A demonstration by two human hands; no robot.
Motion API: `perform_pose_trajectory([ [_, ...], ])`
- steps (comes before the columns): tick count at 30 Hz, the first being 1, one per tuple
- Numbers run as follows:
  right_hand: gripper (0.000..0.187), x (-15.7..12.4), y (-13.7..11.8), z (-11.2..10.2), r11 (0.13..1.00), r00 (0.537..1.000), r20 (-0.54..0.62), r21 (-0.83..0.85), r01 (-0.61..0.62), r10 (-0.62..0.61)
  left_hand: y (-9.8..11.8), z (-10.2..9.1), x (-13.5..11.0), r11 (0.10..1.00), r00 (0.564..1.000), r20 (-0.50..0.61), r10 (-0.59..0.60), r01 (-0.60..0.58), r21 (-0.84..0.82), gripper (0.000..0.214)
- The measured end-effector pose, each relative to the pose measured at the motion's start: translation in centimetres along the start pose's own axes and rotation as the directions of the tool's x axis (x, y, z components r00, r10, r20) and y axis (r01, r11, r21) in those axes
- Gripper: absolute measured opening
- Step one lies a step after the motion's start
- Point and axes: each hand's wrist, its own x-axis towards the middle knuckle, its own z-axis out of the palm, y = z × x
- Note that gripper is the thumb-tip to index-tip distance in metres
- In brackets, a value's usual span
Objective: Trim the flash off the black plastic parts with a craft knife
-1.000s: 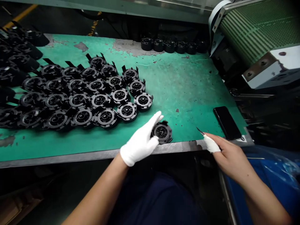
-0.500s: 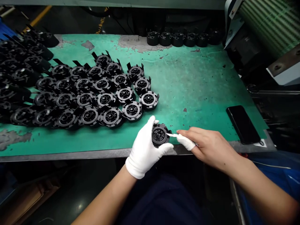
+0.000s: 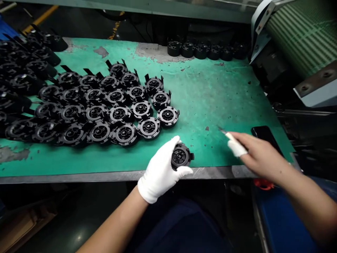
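Observation:
My left hand [image 3: 160, 172], in a white glove, is closed around a round black plastic part [image 3: 180, 156], held just above the near edge of the green table [image 3: 210, 88]. My right hand [image 3: 259, 156] is bare, with white tape on one finger, and pinches a small thin blade [image 3: 223, 131] whose tip points up and left. The blade is clear of the held part, to its right. Several matching black parts [image 3: 118, 105] lie in neat rows on the table, left of my hands.
A black phone [image 3: 263, 133] lies on the table's right corner, partly behind my right hand. More black parts [image 3: 205, 51] line the far edge and pile up at the far left [image 3: 23, 66]. A green ribbed machine [image 3: 302, 38] stands at the right.
My right hand has pulled the blade away from the held part, moving right and up. My left hand still holds the part, lowered slightly toward the table edge.

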Motion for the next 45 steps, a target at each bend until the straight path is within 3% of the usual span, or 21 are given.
perform_pose_trajectory([
  [3, 0.049, -1.3, -3.0, 1.4, 0.983, 0.981, 0.099, 0.104, 0.154, -0.164, -0.1, -0.6, 0.5, 0.999, 0.993, 0.113, 0.034, -0.03, -0.035, 0.107],
  [7, 0.056, -1.2, -5.2, 2.5, 0.979, 0.966, 0.164, 0.072, 0.192, -0.201, -0.1, -1.0, 0.9, 0.996, 0.984, 0.169, 0.051, -0.039, -0.075, 0.114],
  [18, 0.046, 1.6, -5.7, 1.7, 0.945, 0.917, 0.235, 0.133, 0.297, -0.322, -0.1, -1.1, 1.2, 0.996, 0.976, 0.208, 0.064, -0.047, -0.082, 0.102],
  [24, 0.052, 0.8, -6.2, 1.6, 0.954, 0.941, 0.176, -0.035, 0.299, -0.288, -0.1, -1.2, 1.3, 0.995, 0.976, 0.209, 0.064, -0.047, -0.084, 0.099],
  [28, 0.052, 0.5, -6.3, 1.8, 0.96, 0.947, 0.182, -0.049, 0.277, -0.264, 0.1, -1.3, 1.4, 0.994, 0.971, 0.225, 0.075, -0.056, -0.089, 0.096],
  [37, 0.055, 0.9, -5.8, 1.2, 0.952, 0.929, 0.232, -0.041, 0.305, -0.288, 1.6, 0.8, 0.9, 0.999, 0.999, 0.029, 0.025, -0.024, -0.04, 0.09],
  [45, 0.061, -0.1, -6.7, 1.8, 0.963, 0.958, 0.186, -0.121, 0.241, -0.217, 1.9, 1.5, 0.9, 1.0, 0.997, -0.082, -0.011, 0.01, -0.016, 0.073],
])
